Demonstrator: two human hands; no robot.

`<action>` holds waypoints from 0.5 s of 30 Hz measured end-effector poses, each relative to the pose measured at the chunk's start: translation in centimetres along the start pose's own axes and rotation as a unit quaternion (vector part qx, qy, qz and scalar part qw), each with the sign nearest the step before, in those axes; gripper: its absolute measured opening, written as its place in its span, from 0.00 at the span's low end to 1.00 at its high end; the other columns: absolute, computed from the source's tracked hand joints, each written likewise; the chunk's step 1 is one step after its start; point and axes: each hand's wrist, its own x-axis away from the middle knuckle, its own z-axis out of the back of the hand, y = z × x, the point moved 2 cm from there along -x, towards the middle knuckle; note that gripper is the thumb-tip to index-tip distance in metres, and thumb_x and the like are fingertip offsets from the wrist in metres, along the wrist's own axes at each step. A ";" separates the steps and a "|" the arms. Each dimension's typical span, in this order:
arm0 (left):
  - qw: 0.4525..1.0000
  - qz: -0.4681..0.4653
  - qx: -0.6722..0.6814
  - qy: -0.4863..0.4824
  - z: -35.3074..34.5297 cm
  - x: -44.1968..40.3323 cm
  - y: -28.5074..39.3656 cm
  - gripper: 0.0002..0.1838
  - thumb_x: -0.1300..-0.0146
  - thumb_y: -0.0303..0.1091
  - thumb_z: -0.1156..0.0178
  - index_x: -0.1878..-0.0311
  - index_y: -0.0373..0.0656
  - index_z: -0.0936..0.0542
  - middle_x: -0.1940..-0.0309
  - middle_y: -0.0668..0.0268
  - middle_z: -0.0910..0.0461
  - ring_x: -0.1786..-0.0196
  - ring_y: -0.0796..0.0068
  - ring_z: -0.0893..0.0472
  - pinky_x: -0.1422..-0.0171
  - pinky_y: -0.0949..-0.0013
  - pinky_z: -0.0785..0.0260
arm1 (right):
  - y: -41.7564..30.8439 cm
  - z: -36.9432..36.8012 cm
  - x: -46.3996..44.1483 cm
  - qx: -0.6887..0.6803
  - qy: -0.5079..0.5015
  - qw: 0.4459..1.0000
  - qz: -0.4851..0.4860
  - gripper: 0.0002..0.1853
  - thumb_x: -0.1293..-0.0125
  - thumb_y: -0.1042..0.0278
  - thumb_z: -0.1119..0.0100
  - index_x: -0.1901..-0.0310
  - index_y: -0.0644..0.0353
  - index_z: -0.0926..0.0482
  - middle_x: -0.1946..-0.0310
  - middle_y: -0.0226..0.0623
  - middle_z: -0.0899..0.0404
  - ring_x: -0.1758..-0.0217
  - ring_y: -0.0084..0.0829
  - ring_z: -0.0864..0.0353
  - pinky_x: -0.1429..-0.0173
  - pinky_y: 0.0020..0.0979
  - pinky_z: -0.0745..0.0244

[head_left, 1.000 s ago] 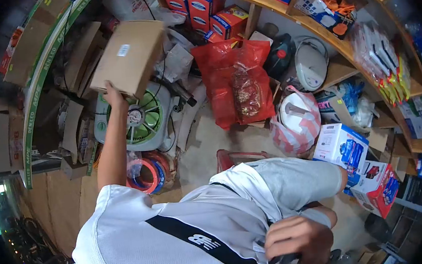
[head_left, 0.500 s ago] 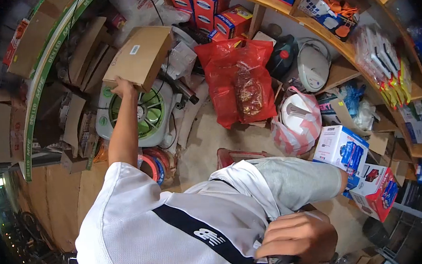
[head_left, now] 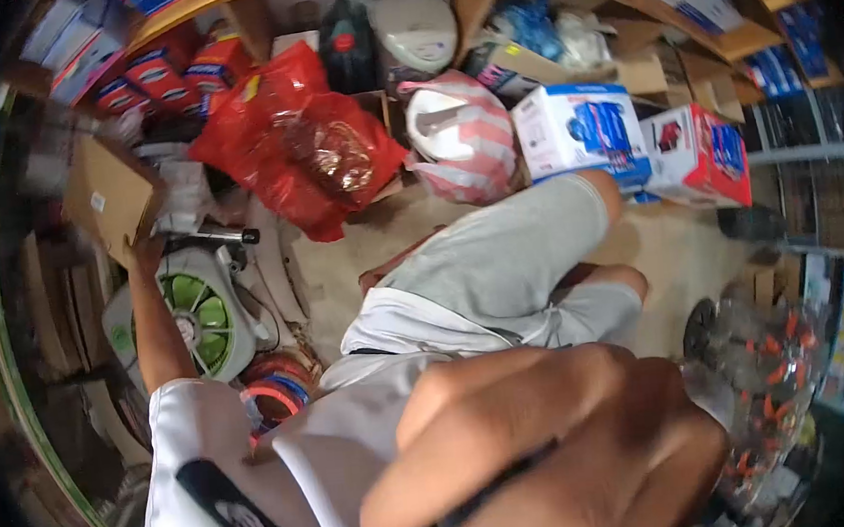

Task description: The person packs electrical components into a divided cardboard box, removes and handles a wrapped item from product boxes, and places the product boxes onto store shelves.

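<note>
At the left, my left hand (head_left: 140, 250) grips the lower edge of a brown cardboard box (head_left: 113, 195), with the arm stretched out. The box is above a green and white fan (head_left: 196, 318) and beside a clear plastic-wrapped item. My right hand (head_left: 548, 443) is large and close to the camera at the bottom centre, its fingers curled around a thin dark object that is mostly hidden. A red plastic bag (head_left: 306, 143) lies to the right of the box.
A striped bag (head_left: 461, 135) holds a white item. Beside it are a blue and white box (head_left: 581, 134) and a red and white box (head_left: 699, 154). Wooden shelves (head_left: 621, 15) curve along the top. Coiled red and blue hose (head_left: 277, 389) lies below the fan.
The view has swung to the right, so the shelves and bags appear further left. My right hand has come up closer to the camera. My left hand still holds the cardboard box.
</note>
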 end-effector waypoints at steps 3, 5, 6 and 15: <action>0.993 0.067 0.021 -0.098 2.4 -5.4 0.1 0.29 0.26 0.59 0.49 0.28 0.58 0.28 0.29 0.52 0.31 0.30 0.46 0.30 0.26 0.35 0.39 | -0.9 0.9 0.8 -0.026 -0.011 0.999 0.043 0.10 0.34 0.67 0.31 0.60 0.67 0.14 0.63 0.44 0.15 0.62 0.38 0.15 0.62 0.35 0.19; 0.998 0.004 0.025 -0.053 1.5 -4.2 -1.8 0.33 0.28 0.63 0.48 0.27 0.56 0.30 0.27 0.49 0.35 0.30 0.44 0.30 0.27 0.35 0.38 | -1.8 1.4 1.3 -0.025 -0.019 0.998 0.046 0.10 0.33 0.68 0.31 0.59 0.67 0.13 0.63 0.44 0.14 0.62 0.38 0.15 0.62 0.35 0.19; 0.998 -0.056 0.028 -0.010 1.3 -2.7 -2.7 0.38 0.31 0.66 0.47 0.26 0.53 0.32 0.25 0.47 0.40 0.31 0.43 0.31 0.28 0.34 0.37 | -2.1 1.5 1.6 -0.025 -0.022 0.998 0.047 0.10 0.33 0.68 0.32 0.59 0.67 0.13 0.63 0.44 0.14 0.62 0.38 0.15 0.62 0.35 0.19; 0.994 -0.019 -0.110 0.010 2.3 -3.2 -9.9 0.51 0.37 0.78 0.49 0.16 0.65 0.49 0.17 0.48 0.51 0.18 0.40 0.47 0.23 0.31 0.46 | -4.1 3.2 2.5 -0.014 -0.050 0.998 0.027 0.09 0.32 0.69 0.32 0.58 0.66 0.13 0.63 0.45 0.13 0.63 0.39 0.13 0.61 0.34 0.17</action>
